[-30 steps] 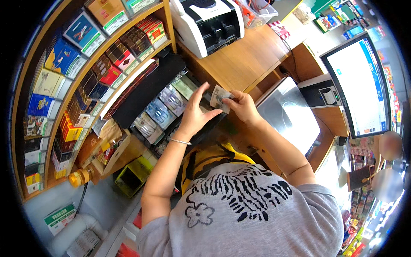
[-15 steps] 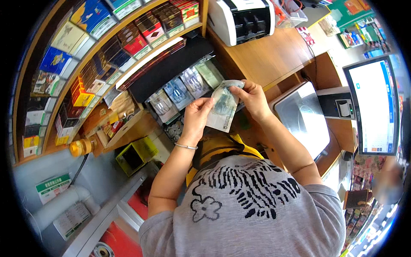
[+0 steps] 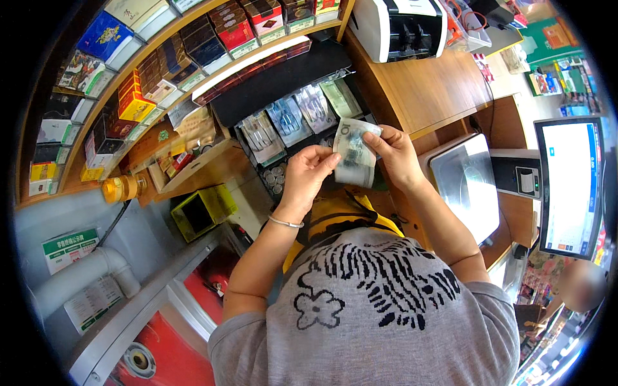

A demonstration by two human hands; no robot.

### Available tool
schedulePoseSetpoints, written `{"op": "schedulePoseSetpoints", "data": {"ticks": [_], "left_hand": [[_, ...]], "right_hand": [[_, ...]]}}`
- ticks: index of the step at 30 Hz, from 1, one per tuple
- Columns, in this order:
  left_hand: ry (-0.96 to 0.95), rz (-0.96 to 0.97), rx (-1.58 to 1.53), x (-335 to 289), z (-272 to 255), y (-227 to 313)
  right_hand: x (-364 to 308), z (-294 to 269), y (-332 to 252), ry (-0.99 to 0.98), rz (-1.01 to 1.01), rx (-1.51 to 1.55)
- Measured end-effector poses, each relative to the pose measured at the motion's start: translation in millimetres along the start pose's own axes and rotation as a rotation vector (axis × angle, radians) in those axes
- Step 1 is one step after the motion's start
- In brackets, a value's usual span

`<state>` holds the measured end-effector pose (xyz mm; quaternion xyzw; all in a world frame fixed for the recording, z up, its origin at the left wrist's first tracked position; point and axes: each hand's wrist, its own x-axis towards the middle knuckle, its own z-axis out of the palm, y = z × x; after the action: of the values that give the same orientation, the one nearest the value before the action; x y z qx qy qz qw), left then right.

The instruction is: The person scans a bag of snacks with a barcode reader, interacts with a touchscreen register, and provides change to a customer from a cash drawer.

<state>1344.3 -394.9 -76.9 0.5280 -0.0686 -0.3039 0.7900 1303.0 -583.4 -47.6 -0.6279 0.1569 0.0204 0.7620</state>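
Note:
A pale green-grey banknote [image 3: 355, 153] is stretched between my two hands, its lower end slightly blurred. My left hand [image 3: 309, 174] pinches its left edge between thumb and fingers. With the thumb on its face, my right hand [image 3: 396, 154] grips the upper right edge. Whether more than one note is there, I cannot tell. Just beyond my hands lies an open cash drawer [image 3: 303, 137] with sorted notes in its slots: blue notes [image 3: 288, 120], purplish notes [image 3: 315, 108] and green notes [image 3: 341, 96]. Coins [image 3: 273, 177] fill a compartment beside my left hand.
Shelves of boxed packs [image 3: 193, 48] curve along the left. A banknote counter [image 3: 412, 29] stands on the wooden counter [image 3: 438, 90]. To the right are a flat metal-topped scale [image 3: 467, 186] and a lit monitor [image 3: 570, 186]. A yellow-green bin [image 3: 203, 212] sits low left.
The banknote has turned from a slant to nearly upright, and its lower end now looks curved and blurred. Both hands still grip it. The whole view has shifted a little.

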Motion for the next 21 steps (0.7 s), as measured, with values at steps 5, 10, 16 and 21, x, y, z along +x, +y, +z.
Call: {"op": "schedulePoseSetpoints", "data": {"ticks": [5,10,16,21], "left_hand": [[0.071,0.026,0.139,-11,2,16],[0.02,0.052,0.144,-19,5,30],[-0.084,0.006,-0.019,-27,8,50],[-0.053,0.09,0.095,-32,17,56]], "right_hand": [[-9,3,-15,-0.013,-0.093,-0.062],[-17,7,-24,-0.029,-0.095,0.001],[-24,11,-33,-0.032,-0.07,0.119],[-34,15,-43,-0.098,-0.075,0.285]]}}
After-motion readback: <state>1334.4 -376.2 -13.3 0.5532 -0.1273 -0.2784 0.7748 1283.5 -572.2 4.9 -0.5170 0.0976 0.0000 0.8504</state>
